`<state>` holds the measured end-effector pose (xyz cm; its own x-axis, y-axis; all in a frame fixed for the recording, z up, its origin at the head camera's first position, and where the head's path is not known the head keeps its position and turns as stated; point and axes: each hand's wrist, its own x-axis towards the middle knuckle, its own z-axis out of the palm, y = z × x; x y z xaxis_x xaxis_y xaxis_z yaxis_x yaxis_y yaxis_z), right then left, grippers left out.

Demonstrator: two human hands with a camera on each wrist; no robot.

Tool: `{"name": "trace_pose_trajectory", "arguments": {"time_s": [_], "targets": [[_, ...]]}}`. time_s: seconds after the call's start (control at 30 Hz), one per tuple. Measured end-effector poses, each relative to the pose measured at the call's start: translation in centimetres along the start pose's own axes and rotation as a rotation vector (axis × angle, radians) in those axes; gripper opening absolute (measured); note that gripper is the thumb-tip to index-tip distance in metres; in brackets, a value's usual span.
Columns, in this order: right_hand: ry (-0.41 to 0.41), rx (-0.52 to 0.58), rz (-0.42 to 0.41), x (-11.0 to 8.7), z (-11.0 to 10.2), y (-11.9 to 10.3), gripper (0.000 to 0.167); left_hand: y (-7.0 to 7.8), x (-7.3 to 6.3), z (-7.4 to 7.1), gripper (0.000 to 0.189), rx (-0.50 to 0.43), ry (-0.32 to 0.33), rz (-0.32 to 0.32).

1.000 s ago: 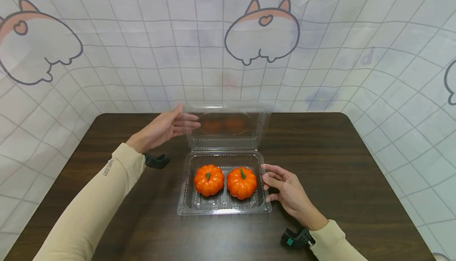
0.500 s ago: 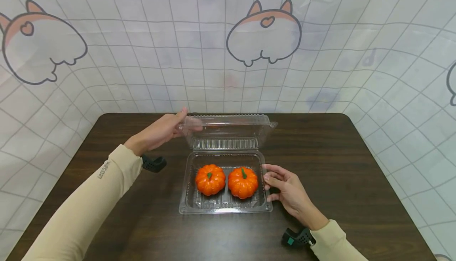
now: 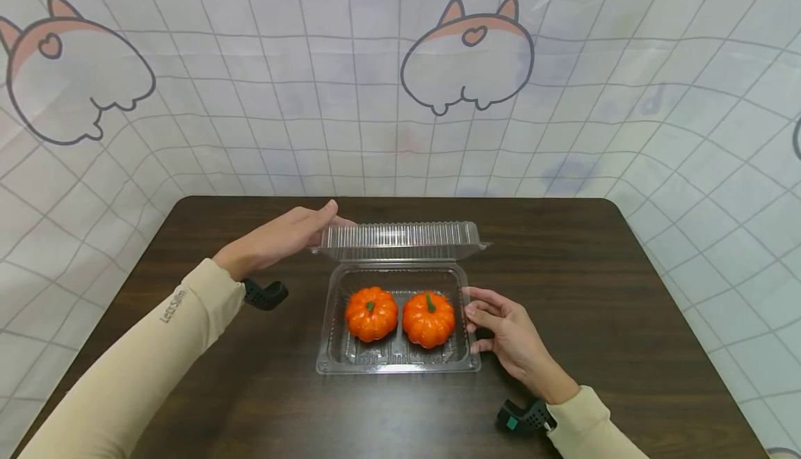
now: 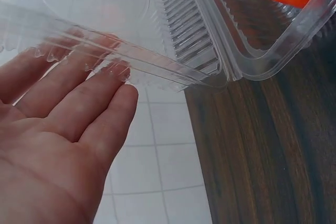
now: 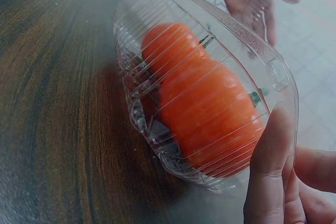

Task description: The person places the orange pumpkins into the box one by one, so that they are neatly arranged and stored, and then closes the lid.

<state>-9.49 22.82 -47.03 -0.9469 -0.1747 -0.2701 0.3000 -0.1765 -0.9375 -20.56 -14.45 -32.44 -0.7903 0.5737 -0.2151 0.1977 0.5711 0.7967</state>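
A clear plastic clamshell container (image 3: 400,368) sits on the table with its lid (image 3: 403,238) half raised, tilting forward from the rear hinge. Two small orange pumpkins with green stems lie side by side in the base, the left pumpkin (image 3: 371,314) and the right pumpkin (image 3: 428,320). My left hand (image 3: 284,236) is at the lid's left end, its straight fingers (image 4: 100,98) touching the lid from behind. At the base's right side, my right hand (image 3: 510,337) pinches the rim between thumb and fingers; one finger (image 5: 273,156) lies along the outer wall in the right wrist view.
The dark wood-grain table (image 3: 626,320) ends at a rear edge just behind the lid. Beyond it hangs a white gridded curtain (image 3: 263,97) with cartoon animal prints. Each wrist wears a black strap, such as the left strap (image 3: 265,295).
The lid has swung from leaning back to tilting forward over the base, with my left hand moving along behind it. My right hand has stayed at the rim.
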Motion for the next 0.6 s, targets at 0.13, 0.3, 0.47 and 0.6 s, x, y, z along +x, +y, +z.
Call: {"name": "trace_pose_trajectory", "arguments": {"time_s": [0.13, 0.3, 0.47, 0.6], "targets": [[0.002, 0.001, 0.004, 0.0, 0.0, 0.0, 0.051, 0.4, -0.6, 0.4, 0.069, 0.052, -0.022, 0.019], [0.007, 0.012, 0.009, -0.1, 0.0, -0.1, 0.051, 0.7, -1.0, 1.0, 0.066, 0.090, -0.024, 0.024], [0.011, 0.012, 0.016, -0.1, 0.1, -0.1, 0.051, 0.7, -1.2, 1.5, 0.062, 0.140, -0.028, 0.035], [0.026, 0.000, 0.027, -0.1, 0.2, -0.2, 0.049, 0.7, -1.6, 1.9, 0.063, 0.175, -0.030, 0.044]]}}
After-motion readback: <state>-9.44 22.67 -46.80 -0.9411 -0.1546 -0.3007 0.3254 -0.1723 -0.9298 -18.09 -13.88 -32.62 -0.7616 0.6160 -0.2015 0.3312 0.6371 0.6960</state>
